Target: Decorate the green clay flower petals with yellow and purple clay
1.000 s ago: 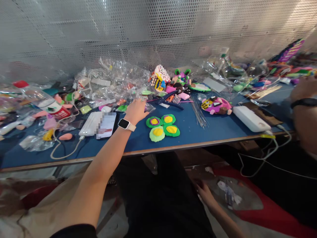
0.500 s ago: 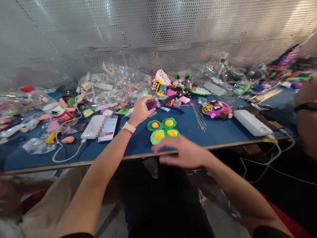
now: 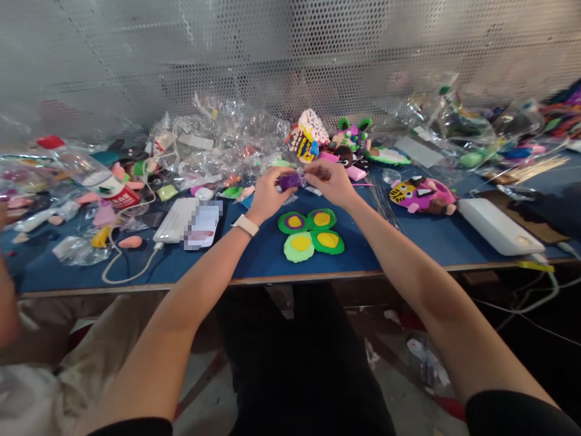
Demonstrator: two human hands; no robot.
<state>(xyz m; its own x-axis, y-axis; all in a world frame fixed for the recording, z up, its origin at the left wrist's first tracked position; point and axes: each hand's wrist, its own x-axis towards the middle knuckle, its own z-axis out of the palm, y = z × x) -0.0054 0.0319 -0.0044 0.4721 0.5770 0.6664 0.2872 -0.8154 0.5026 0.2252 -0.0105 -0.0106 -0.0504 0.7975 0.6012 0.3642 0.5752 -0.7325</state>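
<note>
Above the blue table, my left hand (image 3: 267, 195) is closed around a packet of purple clay (image 3: 289, 181) that looks wrapped in clear plastic. The fingertips of my right hand (image 3: 334, 184) pinch the packet's right end. Below the hands lies a flat clay piece of green rounds with yellow centres: a dark green round (image 3: 333, 243), a pale green round (image 3: 293, 254), and two upper ones with purple around the yellow. Both hands are apart from this piece.
A phone (image 3: 204, 227) and a white power bank (image 3: 178, 219) lie left, another power bank (image 3: 499, 225) right. A pink clay figure (image 3: 438, 195) lies near thin wires. Plastic bags (image 3: 245, 136) and clay models line the perforated metal wall (image 3: 336, 54). Part of another person shows at the left edge.
My right hand has moved up and forward from the table's front edge to the purple clay packet, and its fingers have closed on it. My left hand still holds the packet.
</note>
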